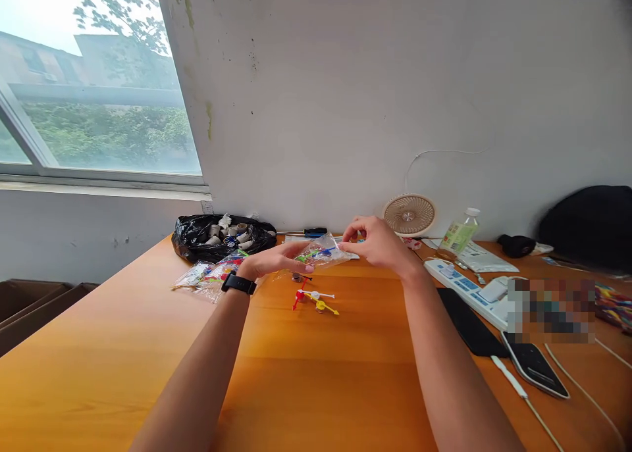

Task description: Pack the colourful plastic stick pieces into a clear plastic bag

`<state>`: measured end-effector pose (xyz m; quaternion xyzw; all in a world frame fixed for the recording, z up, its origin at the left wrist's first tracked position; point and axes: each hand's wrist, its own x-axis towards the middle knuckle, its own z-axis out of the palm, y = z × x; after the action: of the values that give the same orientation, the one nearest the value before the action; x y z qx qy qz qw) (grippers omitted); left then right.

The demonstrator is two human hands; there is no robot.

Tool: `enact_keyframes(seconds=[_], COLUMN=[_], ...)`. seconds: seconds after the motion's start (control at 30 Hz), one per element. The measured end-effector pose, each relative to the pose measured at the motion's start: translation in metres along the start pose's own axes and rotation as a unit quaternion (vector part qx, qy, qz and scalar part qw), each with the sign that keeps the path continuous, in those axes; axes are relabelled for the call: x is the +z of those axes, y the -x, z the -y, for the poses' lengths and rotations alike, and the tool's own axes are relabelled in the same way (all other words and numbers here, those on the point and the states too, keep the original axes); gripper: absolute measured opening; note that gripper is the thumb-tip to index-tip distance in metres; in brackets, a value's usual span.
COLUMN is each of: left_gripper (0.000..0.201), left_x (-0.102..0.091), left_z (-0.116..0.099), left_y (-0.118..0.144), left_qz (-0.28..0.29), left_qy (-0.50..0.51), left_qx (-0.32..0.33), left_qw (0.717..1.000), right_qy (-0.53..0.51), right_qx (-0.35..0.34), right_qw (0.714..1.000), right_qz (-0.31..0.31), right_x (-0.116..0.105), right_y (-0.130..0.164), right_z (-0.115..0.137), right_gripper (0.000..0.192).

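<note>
A small clear plastic bag [322, 253] with coloured plastic bits inside is held up over the orange table [123, 347]. My left hand [279, 258], with a black watch on the wrist, supports it from below and the left. My right hand [376, 243] pinches the bag's right end between thumb and fingers. Under the bag, small red, white and yellow plastic pieces [316, 301] lie on the table.
More clear bags of coloured parts [210, 276] lie left of my hands, before a black bag of small grey items [222, 236]. At the right are a small fan [409, 214], a bottle [459, 231], a power strip [464, 286], two phones [536, 366] and cables. Cardboard boxes [29, 307] stand at the far left.
</note>
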<state>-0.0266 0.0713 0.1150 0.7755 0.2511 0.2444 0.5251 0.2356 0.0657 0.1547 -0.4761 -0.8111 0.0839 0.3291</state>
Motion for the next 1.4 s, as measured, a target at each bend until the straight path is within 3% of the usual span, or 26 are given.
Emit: enact_keyframes(seconds=[0.17,0.47,0.67,0.73,0.87,1.0,1.2,1.4], left_gripper=[0.058,0.056,0.064,0.064,0.061,0.062,0.062,0.063], left_x=[0.003,0.001,-0.023,-0.033,-0.047,-0.05,-0.049,-0.049], left_z=[-0.003,0.004,0.02,0.028,0.036,0.036,0.038,0.037], left_y=[-0.001,0.0,0.013,0.022,0.037,0.041,0.04,0.04], left_qz=[0.018,0.006,-0.057,-0.102,-0.153,-0.155,-0.159,-0.165], left_qy=[0.016,0.024,-0.01,-0.027,-0.054,-0.074,-0.07,-0.064], left_qx=[-0.006,-0.017,-0.019,-0.031,-0.045,-0.052,-0.06,-0.06], left_qw=[1.0,1.0,0.998,0.994,0.986,0.984,0.983,0.982], right_qy=[-0.022,-0.095,-0.144,-0.129,-0.087,-0.064,-0.03,-0.018], right_qx=[0.0,-0.004,0.036,0.05,0.045,0.059,0.067,0.037], right_qw=[1.0,0.995,0.986,0.99,0.979,0.969,0.971,0.988], right_qz=[-0.007,0.017,-0.072,-0.019,0.176,0.231,0.228,0.147], right_x=[0.012,0.039,0.043,0.05,0.081,0.122,0.154,0.142], right_y=[-0.003,-0.01,-0.018,-0.018,-0.013,-0.005,0.001,-0.003], right_z=[-0.007,-0.008,-0.038,-0.051,-0.065,-0.062,-0.054,-0.056], right_gripper=[0.012,0.022,0.026,0.025,0.018,0.008,0.008,0.018])
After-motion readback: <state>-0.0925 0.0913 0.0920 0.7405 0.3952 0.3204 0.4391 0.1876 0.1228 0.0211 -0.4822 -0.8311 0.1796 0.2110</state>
